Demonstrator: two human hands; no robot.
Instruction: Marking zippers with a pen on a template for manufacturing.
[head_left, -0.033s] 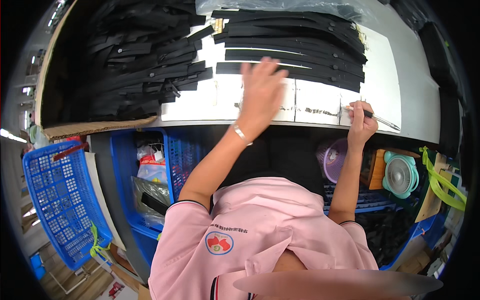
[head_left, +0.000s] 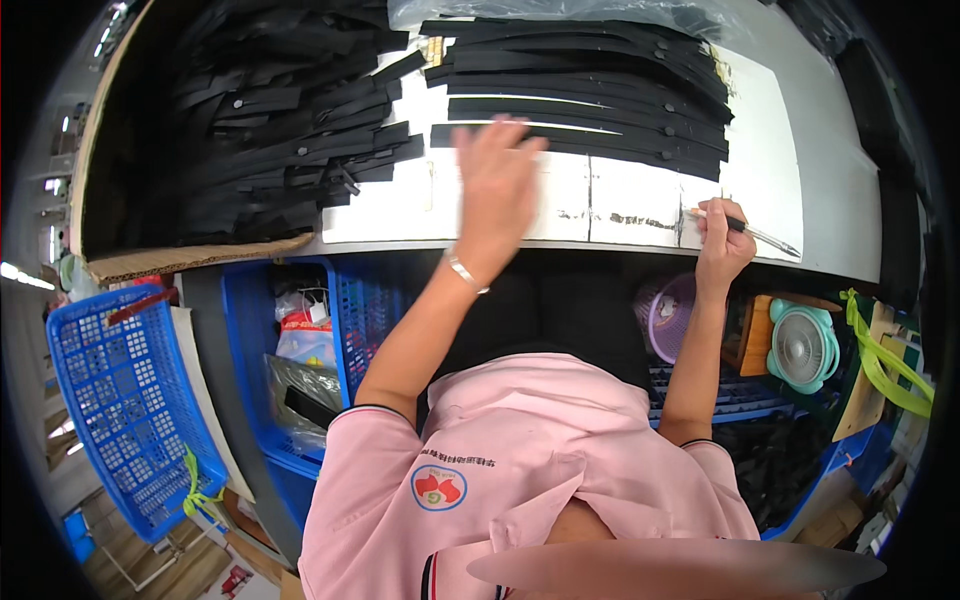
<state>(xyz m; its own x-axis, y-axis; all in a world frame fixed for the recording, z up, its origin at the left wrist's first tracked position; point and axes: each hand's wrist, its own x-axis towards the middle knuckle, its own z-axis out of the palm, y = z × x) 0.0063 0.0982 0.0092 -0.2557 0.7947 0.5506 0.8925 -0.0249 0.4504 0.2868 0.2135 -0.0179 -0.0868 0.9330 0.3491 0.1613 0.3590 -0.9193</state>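
Note:
My left hand (head_left: 495, 195), slightly blurred, is over the white board (head_left: 765, 130) with its fingers spread. Its fingertips overlap the nearest of several long black strips (head_left: 590, 140) laid side by side; whether they touch it I cannot tell. Small round studs show near the strips' right ends. By the board's front right edge, my right hand (head_left: 722, 250) is closed around a pen (head_left: 772, 240) with a black grip and a clear barrel. Dark lines and smudges mark the board between the hands.
A cardboard box (head_left: 200, 255) heaped with black strips (head_left: 270, 150) stands at the left. Clear plastic (head_left: 560, 12) lies along the far edge. Below the table are blue baskets (head_left: 130, 400), a purple basket (head_left: 668, 320) and a teal fan (head_left: 803, 345).
My left hand has shifted a little to the left along the nearest strip. My right hand holds the pen in nearly the same place.

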